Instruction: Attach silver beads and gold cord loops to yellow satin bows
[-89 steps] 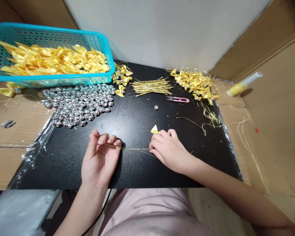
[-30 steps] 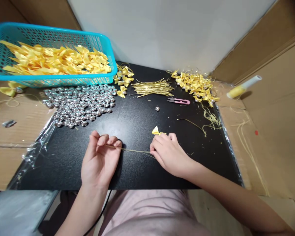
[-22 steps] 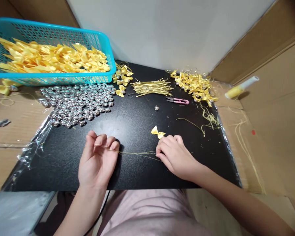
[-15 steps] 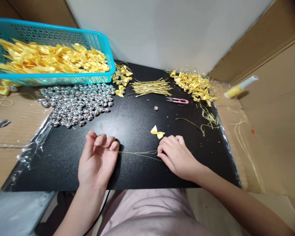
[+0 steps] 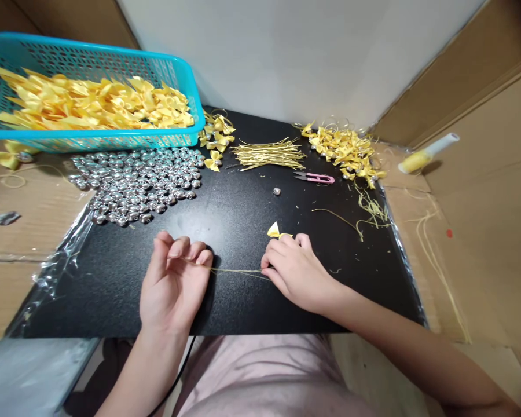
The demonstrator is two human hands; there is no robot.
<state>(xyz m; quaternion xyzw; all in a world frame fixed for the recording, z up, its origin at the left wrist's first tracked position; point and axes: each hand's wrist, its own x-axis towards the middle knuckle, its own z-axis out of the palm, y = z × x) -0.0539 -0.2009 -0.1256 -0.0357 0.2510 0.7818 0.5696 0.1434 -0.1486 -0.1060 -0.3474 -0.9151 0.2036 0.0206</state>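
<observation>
My left hand (image 5: 174, 284) rests palm up on the black mat (image 5: 234, 220), fingers curled over one end of a thin gold thread (image 5: 237, 270). The thread runs right to my right hand (image 5: 293, 269), which lies fingers down and pinches its other end. A small yellow ribbon bow (image 5: 274, 231) lies on the mat just beyond my right fingertips, partly hidden by them.
A turquoise basket (image 5: 91, 139) of yellow bows stands at the back left, with a heap of silver bells (image 5: 134, 185) before it. Cut gold threads (image 5: 267, 153), pink snips (image 5: 316, 177), one loose bell (image 5: 276, 190) and finished bows (image 5: 345, 149) lie farther back. A yellow tube (image 5: 425, 153) rests on cardboard at the right.
My right hand slid right along the thread, uncovering the bow, then came back left to partly cover it. My left hand stayed put.
</observation>
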